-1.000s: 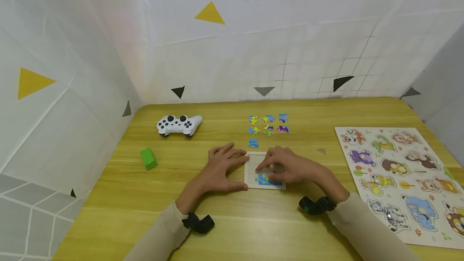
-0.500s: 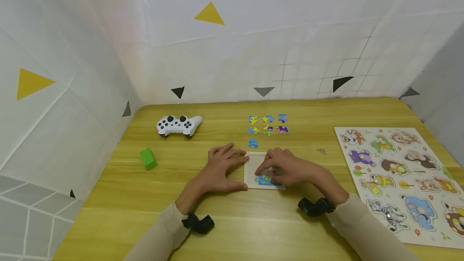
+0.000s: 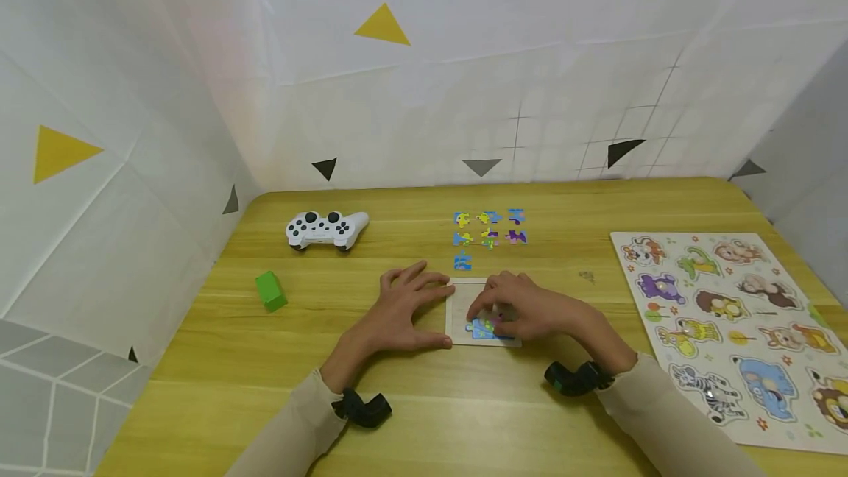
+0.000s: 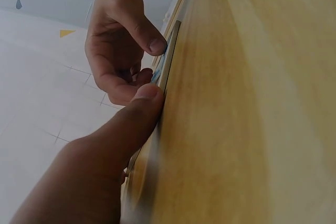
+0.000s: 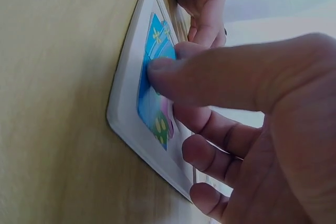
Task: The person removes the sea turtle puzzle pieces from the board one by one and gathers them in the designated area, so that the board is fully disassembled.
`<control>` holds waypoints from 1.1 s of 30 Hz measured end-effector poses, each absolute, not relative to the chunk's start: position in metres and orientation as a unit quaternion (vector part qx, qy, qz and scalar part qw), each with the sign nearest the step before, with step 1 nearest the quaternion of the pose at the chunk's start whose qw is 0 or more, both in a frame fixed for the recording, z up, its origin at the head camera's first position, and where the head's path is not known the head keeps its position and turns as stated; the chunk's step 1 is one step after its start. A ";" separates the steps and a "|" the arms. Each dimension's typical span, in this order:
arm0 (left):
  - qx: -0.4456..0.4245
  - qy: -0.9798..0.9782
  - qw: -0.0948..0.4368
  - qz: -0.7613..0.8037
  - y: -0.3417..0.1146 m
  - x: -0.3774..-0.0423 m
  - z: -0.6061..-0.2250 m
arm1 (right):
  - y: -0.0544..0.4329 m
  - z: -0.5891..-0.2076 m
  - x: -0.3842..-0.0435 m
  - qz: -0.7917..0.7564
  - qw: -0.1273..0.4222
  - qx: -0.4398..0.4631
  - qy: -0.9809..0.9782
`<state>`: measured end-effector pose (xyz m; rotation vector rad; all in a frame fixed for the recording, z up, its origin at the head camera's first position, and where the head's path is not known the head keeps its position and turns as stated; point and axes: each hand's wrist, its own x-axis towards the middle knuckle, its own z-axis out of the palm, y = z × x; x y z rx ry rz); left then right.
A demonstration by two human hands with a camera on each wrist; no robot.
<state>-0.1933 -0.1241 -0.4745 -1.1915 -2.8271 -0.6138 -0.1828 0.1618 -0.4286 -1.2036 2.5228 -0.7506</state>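
A small white puzzle tray point(image 3: 453, 319) lies on the table with blue, green and pink jigsaw pieces point(image 5: 143, 90) fitted along its near side. My left hand point(image 3: 400, 313) is spread at the tray's left edge, thumb at the near corner and fingertips at the far one. The right hand point(image 3: 523, 305) leans over the tray from the right. Its thumb and curled index finger pinch a puzzle piece point(image 3: 486, 323) among the fitted ones; in the right wrist view the thumb tip rests on the blue picture. That piece's outline is partly hidden by the fingers.
Several loose jigsaw pieces point(image 3: 463, 261) lie in rows beyond the tray. A white game controller point(image 3: 324, 230) and a green block point(image 3: 271, 291) are at the left. A large animal puzzle board point(image 3: 722, 308) covers the right side. White cloth walls point(image 3: 424, 109) enclose the table.
My right hand has shifted slightly toward the near side, its fingers adjusting over the blue pieces. The left hand and the loose pieces stay where they were.
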 end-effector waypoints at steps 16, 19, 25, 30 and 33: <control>-0.385 -0.901 0.009 -0.198 -0.125 -0.193 -0.475 | 0.160 -0.432 -0.183 -0.289 0.149 -0.403 0.855; -0.387 -0.900 0.011 -0.201 -0.125 -0.194 -0.475 | 0.160 -0.433 -0.183 -0.290 0.151 -0.403 0.855; -0.389 -0.899 0.009 -0.202 -0.126 -0.193 -0.475 | 0.159 -0.432 -0.182 -0.288 0.151 -0.405 0.855; -0.388 -0.899 0.008 -0.203 -0.125 -0.193 -0.474 | 0.160 -0.431 -0.183 -0.281 0.145 -0.403 0.859; -0.389 -0.899 0.009 -0.202 -0.125 -0.193 -0.474 | 0.162 -0.430 -0.184 -0.280 0.134 -0.399 0.863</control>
